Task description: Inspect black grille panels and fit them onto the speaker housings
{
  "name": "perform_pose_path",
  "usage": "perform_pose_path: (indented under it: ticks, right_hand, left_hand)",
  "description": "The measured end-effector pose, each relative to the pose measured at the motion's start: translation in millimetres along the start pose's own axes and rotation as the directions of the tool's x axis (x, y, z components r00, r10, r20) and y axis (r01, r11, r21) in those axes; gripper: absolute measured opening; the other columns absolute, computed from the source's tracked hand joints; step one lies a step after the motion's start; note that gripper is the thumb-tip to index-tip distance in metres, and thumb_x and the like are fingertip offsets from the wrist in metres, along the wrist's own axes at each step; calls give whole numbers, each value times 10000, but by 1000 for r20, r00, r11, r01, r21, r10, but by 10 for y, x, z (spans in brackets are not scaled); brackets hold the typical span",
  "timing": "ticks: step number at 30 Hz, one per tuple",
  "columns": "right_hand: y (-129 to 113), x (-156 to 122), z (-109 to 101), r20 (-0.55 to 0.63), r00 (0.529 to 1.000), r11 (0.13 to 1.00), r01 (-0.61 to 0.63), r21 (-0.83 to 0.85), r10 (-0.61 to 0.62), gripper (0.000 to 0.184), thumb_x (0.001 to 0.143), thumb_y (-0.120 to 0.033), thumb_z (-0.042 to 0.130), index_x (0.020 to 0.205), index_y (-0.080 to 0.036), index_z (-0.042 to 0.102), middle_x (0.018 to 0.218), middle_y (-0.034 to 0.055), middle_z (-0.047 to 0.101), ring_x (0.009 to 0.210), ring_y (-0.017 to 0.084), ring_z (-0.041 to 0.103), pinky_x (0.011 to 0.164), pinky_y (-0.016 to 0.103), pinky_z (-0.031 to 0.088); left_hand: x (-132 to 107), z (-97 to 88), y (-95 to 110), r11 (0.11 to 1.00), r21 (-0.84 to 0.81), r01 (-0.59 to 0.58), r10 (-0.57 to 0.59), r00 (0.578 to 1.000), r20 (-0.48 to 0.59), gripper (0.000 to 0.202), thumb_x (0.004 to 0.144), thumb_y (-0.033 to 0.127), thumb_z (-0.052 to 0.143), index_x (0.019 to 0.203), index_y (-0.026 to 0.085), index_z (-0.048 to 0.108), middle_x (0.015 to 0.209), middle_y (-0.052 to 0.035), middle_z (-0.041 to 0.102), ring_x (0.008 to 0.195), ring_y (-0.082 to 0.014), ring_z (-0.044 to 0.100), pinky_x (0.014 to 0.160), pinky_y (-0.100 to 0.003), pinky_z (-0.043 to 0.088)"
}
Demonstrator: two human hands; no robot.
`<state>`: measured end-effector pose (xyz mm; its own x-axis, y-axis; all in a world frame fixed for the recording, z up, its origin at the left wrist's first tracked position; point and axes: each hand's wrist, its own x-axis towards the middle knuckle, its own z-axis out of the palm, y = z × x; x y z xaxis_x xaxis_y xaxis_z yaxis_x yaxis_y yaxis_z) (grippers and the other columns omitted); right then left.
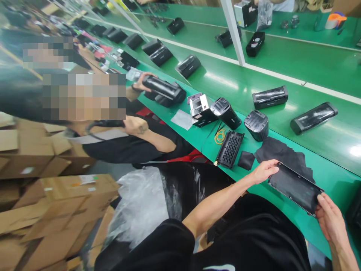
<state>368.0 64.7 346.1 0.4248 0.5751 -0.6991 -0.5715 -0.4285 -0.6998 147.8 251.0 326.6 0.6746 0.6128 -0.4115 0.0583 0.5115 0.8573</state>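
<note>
A flat black rectangular panel (295, 187) is held just above the near edge of the green bench (332, 150) between both of my hands. My left hand (263, 171) grips its left end with fingers curled over the top edge. My right hand (329, 218) pinches the panel's right corner. Behind the panel lie pieces of black cloth (282, 152) and a small black square pad (246, 160). A black perforated grille (229, 148) rests to the left, beside yellow rubber bands (220, 136).
Several black speaker bodies (256, 125) stand or lie along the green bench and its moving belt. A co-worker on my left holds a black speaker housing (165, 90). Cardboard boxes (50, 203) and a clear plastic bag (143, 203) sit at lower left. A white post (232, 32) rises from the bench.
</note>
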Motion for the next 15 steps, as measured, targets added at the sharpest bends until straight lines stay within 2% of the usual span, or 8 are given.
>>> perform_pose_path:
  ticks: [6,8,10,12,13,15]
  right_hand:
    - [-31,32,15,3,1000,1000,21,1,-21,592,653,-552,969,1062,-242,673,741,-45,612,564,123,489,515,231,449]
    - [-90,12,52,-22,999,1000,26,-3,-26,625,617,-565,983,1042,-236,665,749,-37,627,563,123,497,501,228,439]
    - [-165,-21,84,-87,996,1000,21,-19,-23,662,569,-585,996,1010,-231,653,675,-53,578,510,110,444,441,221,369]
    - [-246,-55,99,-140,990,999,1,-43,-7,686,550,-603,998,1006,-228,649,566,-99,439,441,82,313,389,212,248]
    - [-287,-68,100,-141,990,998,-9,-58,1,688,555,-608,995,1013,-227,651,543,-115,381,428,70,250,380,210,197]
    - [-372,-78,98,-85,996,996,-13,-90,6,675,576,-609,987,1028,-230,661,550,-113,366,432,67,221,377,216,162]
  left_hand:
    - [23,49,17,996,-90,-3,2,1000,-12,519,800,557,820,1095,142,720,919,-26,663,822,-145,565,799,-287,441]
    - [28,49,1,992,-119,30,-33,999,-20,513,779,537,845,1085,146,719,884,-14,663,786,-137,568,763,-274,442]
    - [50,24,-11,974,-203,96,-99,995,-1,560,746,574,864,1078,150,711,821,1,648,710,-125,568,700,-259,442]
    - [112,-27,-14,929,-312,201,-183,979,86,641,751,699,811,1072,153,708,816,-10,663,672,-131,594,665,-259,465]
    - [164,-56,-17,897,-349,271,-227,960,162,692,765,775,751,1067,153,710,837,-26,683,676,-143,619,664,-268,488]
    - [311,-101,-44,837,-359,414,-295,892,343,797,793,889,615,1059,145,725,902,-65,728,722,-175,673,693,-297,537]
